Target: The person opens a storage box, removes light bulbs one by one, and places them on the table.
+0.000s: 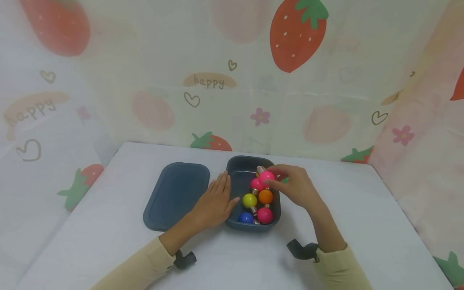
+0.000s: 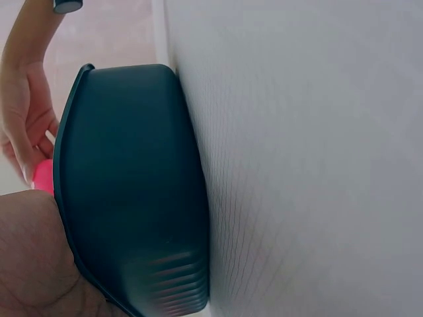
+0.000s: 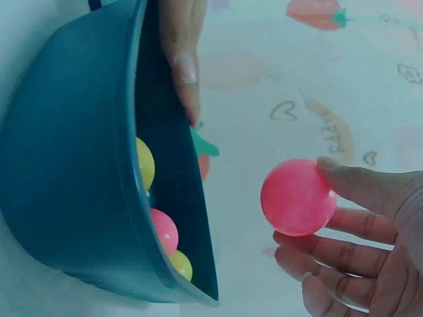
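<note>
1. Left hand: fingers straight and side by side, laid along the left rim of the blue box, thumb reaching over its interior.
2. Right hand: a pink bulb pinched between thumb and fingers, held above the box (clear of its rim in the right wrist view).
3. Box contents: a yellow bulb beside an orange bulb; nearer the front wall, a blue bulb and a darker pink bulb. Another pink bulb lies below the held one.
4. Left of the box: a flat, dark blue panel on the white table.
</note>
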{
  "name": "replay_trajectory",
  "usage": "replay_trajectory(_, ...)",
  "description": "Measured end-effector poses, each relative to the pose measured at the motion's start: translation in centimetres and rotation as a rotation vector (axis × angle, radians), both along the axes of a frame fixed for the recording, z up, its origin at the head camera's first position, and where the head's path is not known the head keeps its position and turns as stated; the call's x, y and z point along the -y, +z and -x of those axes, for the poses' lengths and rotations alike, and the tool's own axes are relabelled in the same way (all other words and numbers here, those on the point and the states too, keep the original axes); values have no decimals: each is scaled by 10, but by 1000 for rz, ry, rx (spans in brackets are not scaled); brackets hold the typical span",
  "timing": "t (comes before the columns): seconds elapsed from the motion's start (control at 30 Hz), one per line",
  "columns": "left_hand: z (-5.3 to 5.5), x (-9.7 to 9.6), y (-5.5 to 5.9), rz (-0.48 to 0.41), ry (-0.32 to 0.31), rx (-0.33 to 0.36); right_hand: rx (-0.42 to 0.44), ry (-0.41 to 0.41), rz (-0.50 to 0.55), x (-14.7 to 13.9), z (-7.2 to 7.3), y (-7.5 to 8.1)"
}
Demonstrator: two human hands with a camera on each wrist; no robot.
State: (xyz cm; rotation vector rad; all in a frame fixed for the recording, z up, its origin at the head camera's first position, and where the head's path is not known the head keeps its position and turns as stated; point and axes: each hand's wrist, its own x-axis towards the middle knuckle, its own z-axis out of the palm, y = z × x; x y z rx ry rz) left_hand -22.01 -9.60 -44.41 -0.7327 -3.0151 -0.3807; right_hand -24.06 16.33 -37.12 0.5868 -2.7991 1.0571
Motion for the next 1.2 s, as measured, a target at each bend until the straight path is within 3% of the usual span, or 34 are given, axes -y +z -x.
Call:
replay_trajectory(0.43,-4,0,5,1,6,14,24,-80,0,-23,8,-5)
replay_trajectory(0.8,2,2,1,15,16,-3,51,-129,-12,-38,18,-4)
replay_trajectory(1.2,0,-1,0,13,16,6,113,-195,-10,-62,24,-13)
